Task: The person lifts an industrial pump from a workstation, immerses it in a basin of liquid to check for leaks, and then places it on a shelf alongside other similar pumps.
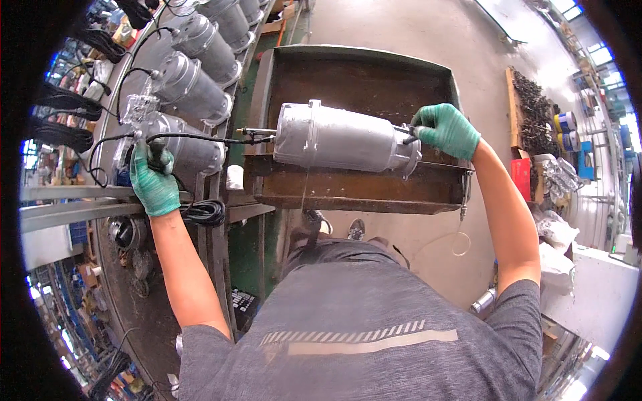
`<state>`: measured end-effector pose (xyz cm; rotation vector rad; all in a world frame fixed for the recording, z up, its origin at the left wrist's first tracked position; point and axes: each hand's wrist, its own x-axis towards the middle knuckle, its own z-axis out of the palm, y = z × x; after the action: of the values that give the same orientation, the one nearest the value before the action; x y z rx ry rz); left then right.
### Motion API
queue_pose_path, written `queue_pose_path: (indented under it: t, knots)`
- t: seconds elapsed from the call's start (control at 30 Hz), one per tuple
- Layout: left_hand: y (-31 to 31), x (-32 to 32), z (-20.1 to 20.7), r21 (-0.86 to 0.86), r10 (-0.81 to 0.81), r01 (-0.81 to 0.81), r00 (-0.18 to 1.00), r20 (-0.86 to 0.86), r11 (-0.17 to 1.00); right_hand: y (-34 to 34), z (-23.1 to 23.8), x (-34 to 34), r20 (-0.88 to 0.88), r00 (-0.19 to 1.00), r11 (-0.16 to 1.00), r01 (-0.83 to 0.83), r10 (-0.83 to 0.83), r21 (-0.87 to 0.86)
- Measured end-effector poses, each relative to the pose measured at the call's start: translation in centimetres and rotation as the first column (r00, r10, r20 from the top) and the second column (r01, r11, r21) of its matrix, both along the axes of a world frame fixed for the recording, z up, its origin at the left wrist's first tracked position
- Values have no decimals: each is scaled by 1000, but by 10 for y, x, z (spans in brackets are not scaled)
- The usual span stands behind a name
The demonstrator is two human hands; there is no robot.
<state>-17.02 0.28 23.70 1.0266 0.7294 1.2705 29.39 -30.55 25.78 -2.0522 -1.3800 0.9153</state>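
A grey cylindrical motor [341, 137] lies on its side over a rusty metal tank [361, 199], its flanged end to the right. From its left end a black cable [200, 138] runs across to my left hand [155, 179], in a green glove, whose fingers are closed on it. Beside the cable, a thin metal fitting [257, 131] sticks out of that same end. My right hand [447, 130], also gloved in green, is closed around a part at the flanged end. The fingers partly hide what they grip there.
Several similar grey motors [194, 87] with cables stand along the bench at left. A coiled black cable [202, 212] hangs by the bench rail [80, 194]. At right are a wooden crate of dark parts [531, 110], a red box [520, 175] and plastic bags [556, 227].
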Motion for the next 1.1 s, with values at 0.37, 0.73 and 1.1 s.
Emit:
queue_pose_path:
  t: [0.37,0.73,1.1]
  knots:
    - [-65,-30,-12,-156,165,-197,966,-199,968,-34,-44,-52,81,996,996,-40,33,79]
    - [-124,-50,-92,-339,190,-243,965,-181,909,-62,-103,-57,129,990,990,-76,60,122]
    - [-240,-142,-183,-276,-292,379,-16,-956,883,-75,-115,-74,213,976,997,27,-40,66]
